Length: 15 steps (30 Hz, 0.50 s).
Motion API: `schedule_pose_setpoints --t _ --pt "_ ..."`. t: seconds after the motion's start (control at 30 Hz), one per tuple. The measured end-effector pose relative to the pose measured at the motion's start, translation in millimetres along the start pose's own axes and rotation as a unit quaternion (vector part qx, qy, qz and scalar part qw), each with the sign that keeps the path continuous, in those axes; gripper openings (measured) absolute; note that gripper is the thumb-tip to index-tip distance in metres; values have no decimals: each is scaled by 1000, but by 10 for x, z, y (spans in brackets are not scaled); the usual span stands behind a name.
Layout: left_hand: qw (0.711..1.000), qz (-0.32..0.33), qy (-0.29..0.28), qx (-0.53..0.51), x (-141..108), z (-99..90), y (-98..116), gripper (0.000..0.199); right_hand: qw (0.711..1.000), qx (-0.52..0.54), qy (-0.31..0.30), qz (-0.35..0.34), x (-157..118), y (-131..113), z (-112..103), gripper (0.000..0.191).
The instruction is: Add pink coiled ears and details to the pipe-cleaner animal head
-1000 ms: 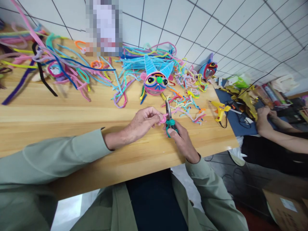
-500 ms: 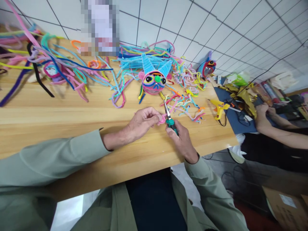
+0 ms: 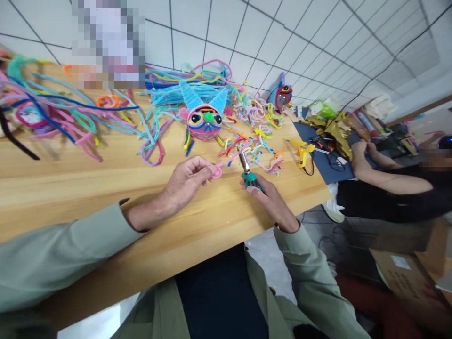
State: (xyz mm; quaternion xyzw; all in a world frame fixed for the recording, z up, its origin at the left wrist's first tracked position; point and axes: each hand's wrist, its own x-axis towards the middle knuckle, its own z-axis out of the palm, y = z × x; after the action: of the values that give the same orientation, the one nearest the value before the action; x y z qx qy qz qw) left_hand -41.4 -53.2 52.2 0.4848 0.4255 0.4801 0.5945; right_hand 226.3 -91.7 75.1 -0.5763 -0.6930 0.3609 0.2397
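Between the thumb and fingers of my left hand (image 3: 193, 178) is a pink pipe cleaner (image 3: 217, 172), coiled into a small flat spiral with a straight tail reaching right. My right hand (image 3: 265, 194) is wrapped round the green handles of needle-nose pliers (image 3: 247, 173), whose jaws point up and away from me, close to the tail. Whether the jaws touch the tail I cannot tell. Just beyond my hands stands a pipe-cleaner animal face (image 3: 205, 123) with tall blue ears, black eyes and a green nose.
Cut pipe-cleaner pieces (image 3: 259, 150) lie beyond the pliers. A yellow glue gun (image 3: 302, 151) rests near the table's right end. Bundled blue pipe cleaners (image 3: 165, 94) and a second animal face (image 3: 281, 96) are along the wall. Another person's arm (image 3: 384, 174) is at the right.
My left hand with the pink coil has moved left, away from the pliers, and the gap between the hands is wider. The whole view has shifted to the right.
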Motion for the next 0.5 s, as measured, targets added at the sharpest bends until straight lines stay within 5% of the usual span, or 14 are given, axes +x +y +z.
schedule_pose_setpoints --t 0.1,0.27,0.4,0.5 --pt "999 13 42 -5 53 -19 20 21 992 -116 10 -43 -52 134 -82 36" --pt "999 4 44 -9 71 -21 30 20 939 -299 63 -155 76 480 -136 50" --pt "1000 -11 18 -9 38 -6 29 17 937 -270 54 -213 270 433 -130 59" --pt "1000 -3 4 -9 28 1 33 16 940 -208 126 -240 347 166 -87 43"
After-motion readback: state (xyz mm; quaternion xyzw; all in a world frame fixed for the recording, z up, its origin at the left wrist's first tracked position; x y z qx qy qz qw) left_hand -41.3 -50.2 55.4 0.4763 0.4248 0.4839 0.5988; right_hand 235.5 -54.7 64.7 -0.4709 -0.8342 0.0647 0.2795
